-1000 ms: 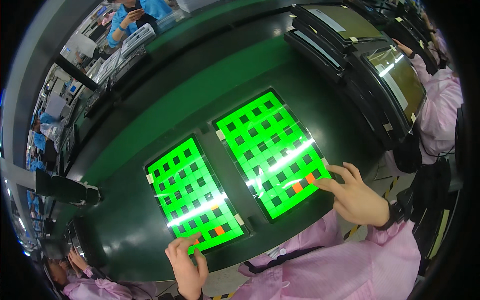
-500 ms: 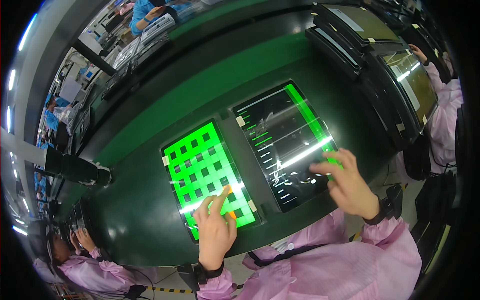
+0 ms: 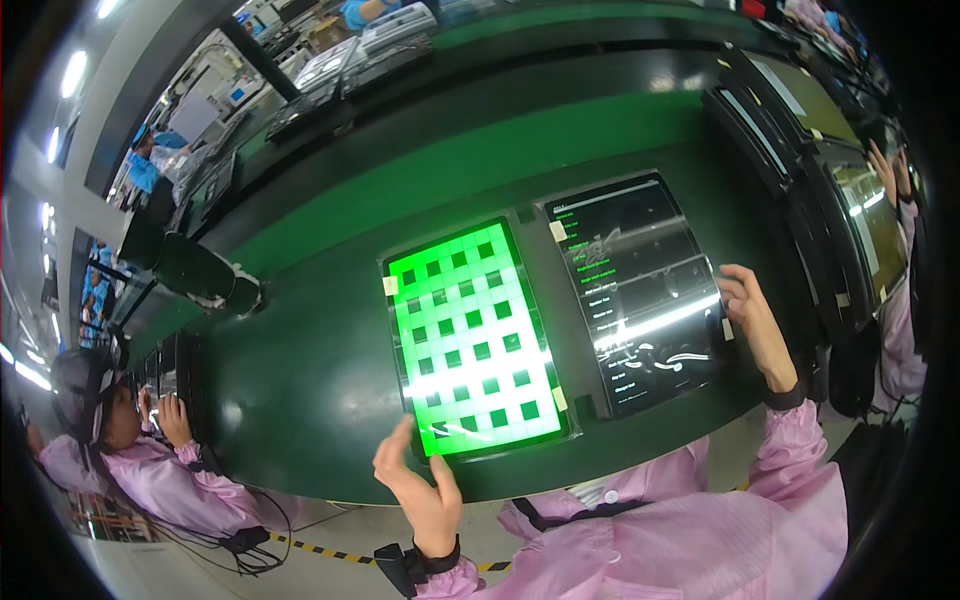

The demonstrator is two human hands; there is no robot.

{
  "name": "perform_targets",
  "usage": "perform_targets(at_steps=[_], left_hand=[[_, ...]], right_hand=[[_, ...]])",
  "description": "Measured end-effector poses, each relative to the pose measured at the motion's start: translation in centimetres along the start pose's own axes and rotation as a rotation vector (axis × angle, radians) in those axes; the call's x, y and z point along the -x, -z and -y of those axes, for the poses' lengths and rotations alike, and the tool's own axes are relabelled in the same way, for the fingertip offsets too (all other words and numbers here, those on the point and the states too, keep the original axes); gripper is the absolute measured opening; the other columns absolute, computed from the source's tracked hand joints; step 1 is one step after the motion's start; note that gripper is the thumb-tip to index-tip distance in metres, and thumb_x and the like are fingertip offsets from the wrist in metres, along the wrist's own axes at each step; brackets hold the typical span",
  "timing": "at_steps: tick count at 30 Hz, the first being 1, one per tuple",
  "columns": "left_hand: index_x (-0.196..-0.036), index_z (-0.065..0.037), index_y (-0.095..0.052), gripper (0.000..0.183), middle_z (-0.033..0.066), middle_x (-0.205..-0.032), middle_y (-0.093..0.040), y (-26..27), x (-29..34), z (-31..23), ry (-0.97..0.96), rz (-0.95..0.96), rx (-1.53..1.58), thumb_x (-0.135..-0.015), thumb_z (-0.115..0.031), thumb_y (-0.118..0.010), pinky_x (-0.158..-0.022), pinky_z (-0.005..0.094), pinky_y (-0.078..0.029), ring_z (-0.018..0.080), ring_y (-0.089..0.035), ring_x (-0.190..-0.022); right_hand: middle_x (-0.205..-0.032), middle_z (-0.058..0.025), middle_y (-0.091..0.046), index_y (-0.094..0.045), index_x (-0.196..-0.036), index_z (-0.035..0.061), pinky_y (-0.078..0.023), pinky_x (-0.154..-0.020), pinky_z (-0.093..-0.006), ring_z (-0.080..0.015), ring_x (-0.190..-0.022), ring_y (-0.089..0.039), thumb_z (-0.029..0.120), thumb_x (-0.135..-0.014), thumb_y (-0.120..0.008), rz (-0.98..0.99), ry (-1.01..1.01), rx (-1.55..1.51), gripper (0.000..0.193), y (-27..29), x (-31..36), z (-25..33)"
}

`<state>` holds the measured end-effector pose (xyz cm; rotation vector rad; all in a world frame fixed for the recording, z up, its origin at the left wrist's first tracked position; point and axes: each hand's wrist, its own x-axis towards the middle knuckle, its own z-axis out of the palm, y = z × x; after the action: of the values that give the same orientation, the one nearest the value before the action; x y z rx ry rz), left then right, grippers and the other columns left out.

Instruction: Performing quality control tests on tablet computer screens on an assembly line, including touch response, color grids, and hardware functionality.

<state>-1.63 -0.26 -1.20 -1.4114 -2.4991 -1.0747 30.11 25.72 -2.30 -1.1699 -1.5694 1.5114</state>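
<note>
Two tablets lie side by side on the dark green table. The left tablet [image 3: 474, 336] shows a bright green screen with a grid of dark squares. My left hand [image 3: 425, 500] is at its lower left corner, thumb and fingers apart, holding nothing. The right tablet [image 3: 640, 290] shows a black screen with a list of white and green lines, crossed by a glare streak. At its right edge is my right hand [image 3: 752, 315], fingers loosely bent and apart, with nothing in it. Whether those fingertips touch the edge, I cannot tell.
Stacked dark trays [image 3: 765, 130] with flat panels stand at the right, beside another person's hands [image 3: 885, 170]. A black cylindrical arm [image 3: 190, 265] juts over the table's left side. A person in pink [image 3: 165, 475] works at the far left.
My left hand has moved off the green screen to its lower left corner; the orange marks are gone. My right hand has drawn back to the edge, and the right screen's green strip has vanished.
</note>
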Motion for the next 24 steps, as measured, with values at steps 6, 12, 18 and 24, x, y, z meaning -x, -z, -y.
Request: perform_targets(at_steps=[6,12,18,24], left_hand=[[-0.131,0.0,-0.025,0.044,0.022,-0.126,-0.044,0.3,0.3,1.2,0.441,-0.164,0.245,-0.094,-0.014,-0.046,-0.099,0.0378,-0.034,0.0279,-0.045,-0.115],[-0.129,0.004,-0.03,0.046,0.0189,-0.137,-0.036,5.5,-0.9,6.9,0.406,-0.71,-0.178,-0.094,-0.019,-0.049,-0.104,0.0413,-0.024,0.0306,-0.035,-0.125],[-0.13,0.0,-0.037,0.045,0.0161,-0.132,-0.045,0.2,-1.0,0.8,0.155,-0.396,0.193,-0.089,-0.013,-0.052,-0.102,0.0402,-0.028,0.0273,-0.042,-0.122],[-0.123,0.003,-0.042,0.039,0.0187,-0.124,-0.048,-4.4,-1.4,-6.0,0.202,0.19,0.789,-0.086,-0.001,-0.054,-0.102,0.0369,-0.033,0.0278,-0.044,-0.119]], right_hand=[[-0.12,-0.0161,-0.053,-0.036,-0.131,0.0038,-0.04,-0.093,-0.0324,-0.0199,-0.102,-0.053,0.005,-0.082,-0.041,0.242,-0.016,-0.055,0.049,-3.1,-2.9,0.5],[-0.138,-0.0141,-0.038,-0.026,-0.138,0.0076,-0.043,-0.093,-0.035,-0.0232,-0.118,-0.044,0.002,-0.079,-0.048,0.659,-0.118,-0.394,0.063,-20.4,-4.7,1.1],[-0.134,-0.0137,-0.045,-0.03,-0.137,0.0093,-0.047,-0.088,-0.0335,-0.0223,-0.115,-0.05,0.008,-0.087,-0.047,0.674,-0.002,-0.148,0.054,-20.2,-1.3,3.3],[-0.101,-0.0094,-0.065,-0.061,-0.108,0.0008,-0.051,-0.079,-0.0286,-0.0151,-0.089,-0.064,-0.004,-0.081,-0.051,-0.178,0.442,0.103,0.029,-6.8,7.0,4.9]])
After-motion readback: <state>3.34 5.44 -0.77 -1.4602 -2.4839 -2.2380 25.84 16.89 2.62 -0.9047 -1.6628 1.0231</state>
